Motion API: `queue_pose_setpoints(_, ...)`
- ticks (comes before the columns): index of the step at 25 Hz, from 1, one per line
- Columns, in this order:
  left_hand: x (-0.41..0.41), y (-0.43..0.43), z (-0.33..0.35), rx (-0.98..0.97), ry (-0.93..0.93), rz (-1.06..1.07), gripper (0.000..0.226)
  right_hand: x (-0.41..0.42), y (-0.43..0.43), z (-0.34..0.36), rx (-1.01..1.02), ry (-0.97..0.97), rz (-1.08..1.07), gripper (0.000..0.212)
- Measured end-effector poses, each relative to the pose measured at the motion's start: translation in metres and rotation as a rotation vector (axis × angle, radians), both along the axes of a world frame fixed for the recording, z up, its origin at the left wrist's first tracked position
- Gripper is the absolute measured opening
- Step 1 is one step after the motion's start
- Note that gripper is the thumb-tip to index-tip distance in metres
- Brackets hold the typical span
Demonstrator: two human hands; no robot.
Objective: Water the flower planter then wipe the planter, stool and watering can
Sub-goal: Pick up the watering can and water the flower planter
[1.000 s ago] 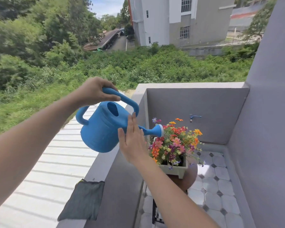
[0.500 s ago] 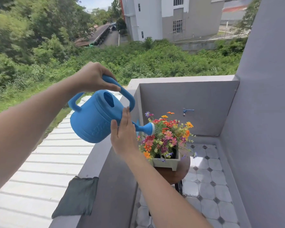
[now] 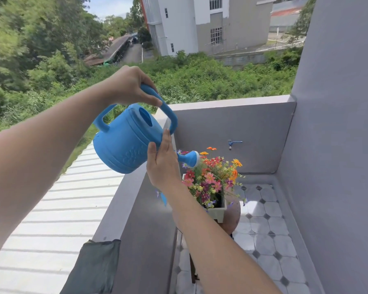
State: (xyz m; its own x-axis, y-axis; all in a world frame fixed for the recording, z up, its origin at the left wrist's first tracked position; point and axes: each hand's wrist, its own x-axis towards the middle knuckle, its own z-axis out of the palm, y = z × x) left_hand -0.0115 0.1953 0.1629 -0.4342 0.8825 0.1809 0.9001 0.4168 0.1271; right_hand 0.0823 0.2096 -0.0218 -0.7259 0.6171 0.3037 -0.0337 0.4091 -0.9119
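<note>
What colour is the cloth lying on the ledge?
Dark greyish green; the cloth shows best in the head view, near the bottom edge.

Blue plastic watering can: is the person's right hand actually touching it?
Touching. The head view shows the right hand with straight fingers flat against the side of the blue plastic watering can.

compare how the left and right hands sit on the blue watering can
The left hand curls round the top handle of the watering can; the right hand lies flat, fingers straight, against its side. The left hand sits above the can; the right hand is lower, by the spout's base. Both touch the can, which tilts toward the flowers.
</note>
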Motion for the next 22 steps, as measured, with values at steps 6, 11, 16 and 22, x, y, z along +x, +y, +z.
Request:
queue_pose_setpoints(6, -0.004, -0.007, 0.001, -0.059, 0.01, -0.004, 0.026, -0.005, -0.017, -0.003, -0.019, 0.0, 0.017, 0.059)
queue_pose_setpoints(11, 0.003, -0.001, 0.002, -0.069, -0.01, -0.023, 0.026, 0.002, -0.016, -0.004, -0.067, 0.065, -0.051, 0.059)
queue_pose_setpoints(16, 0.008, 0.019, 0.007, -0.044, -0.006, -0.037, 0.027, 0.001, 0.006, 0.003, -0.052, 0.094, -0.092, 0.059)
queue_pose_setpoints(22, -0.01, 0.019, 0.016, -0.03, -0.004, 0.013, 0.035, -0.017, 0.019, 0.013, -0.008, 0.036, -0.035, 0.057)
